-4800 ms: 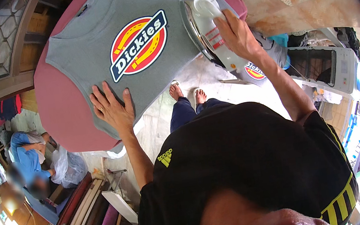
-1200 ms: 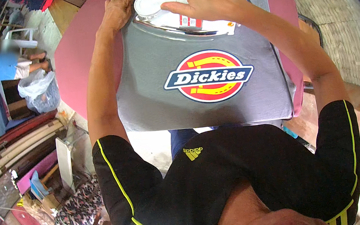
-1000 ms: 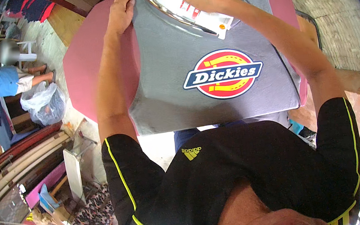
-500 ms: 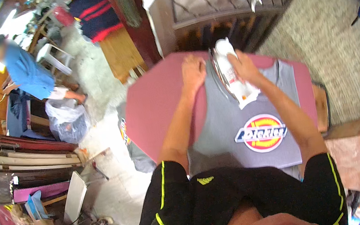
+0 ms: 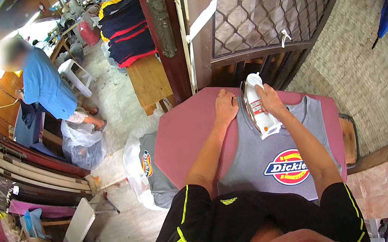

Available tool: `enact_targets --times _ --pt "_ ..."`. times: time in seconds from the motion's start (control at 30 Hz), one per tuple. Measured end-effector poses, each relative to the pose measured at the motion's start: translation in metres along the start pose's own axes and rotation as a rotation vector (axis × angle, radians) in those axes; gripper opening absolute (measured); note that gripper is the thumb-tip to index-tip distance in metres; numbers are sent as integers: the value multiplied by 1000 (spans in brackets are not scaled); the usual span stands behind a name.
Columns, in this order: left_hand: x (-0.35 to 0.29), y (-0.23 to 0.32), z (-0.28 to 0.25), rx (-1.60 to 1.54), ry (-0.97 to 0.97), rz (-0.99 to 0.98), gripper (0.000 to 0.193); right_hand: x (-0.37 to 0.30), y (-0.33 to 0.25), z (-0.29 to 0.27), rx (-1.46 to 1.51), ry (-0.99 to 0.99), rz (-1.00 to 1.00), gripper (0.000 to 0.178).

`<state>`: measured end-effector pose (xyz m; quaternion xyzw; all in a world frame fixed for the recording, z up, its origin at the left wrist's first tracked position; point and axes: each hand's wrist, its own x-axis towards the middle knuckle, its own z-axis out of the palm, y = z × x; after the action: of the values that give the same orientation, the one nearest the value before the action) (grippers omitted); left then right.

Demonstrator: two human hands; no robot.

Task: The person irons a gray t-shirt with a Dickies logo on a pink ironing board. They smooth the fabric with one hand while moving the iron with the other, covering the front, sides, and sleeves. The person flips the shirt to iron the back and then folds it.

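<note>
Turned nose-away since earlier, the probably heavy iron point(image 5: 255, 106) is best held where the right hand's point(image 5: 270, 99) grip wraps its handle point(image 5: 254, 81).

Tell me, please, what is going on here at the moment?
A person's right grip holds a white iron at the far left part of a grey shirt spread on a maroon padded board. The left grip is near the board's far edge, just left of the iron. Off to the left, another person in a blue top stands near a clear plastic bag.
</note>
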<state>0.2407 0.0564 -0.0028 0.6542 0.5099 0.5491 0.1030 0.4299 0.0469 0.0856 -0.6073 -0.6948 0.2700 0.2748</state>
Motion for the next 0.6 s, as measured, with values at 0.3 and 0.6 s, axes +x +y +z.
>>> enact_targets --times 0.3,0.6 --pt "2 -20 4 24 7 5 12 10 -7 7 -22 35 14 57" --pt "0 -22 -7 17 7 -12 11 -7 -13 14 -88 89 -4 52"
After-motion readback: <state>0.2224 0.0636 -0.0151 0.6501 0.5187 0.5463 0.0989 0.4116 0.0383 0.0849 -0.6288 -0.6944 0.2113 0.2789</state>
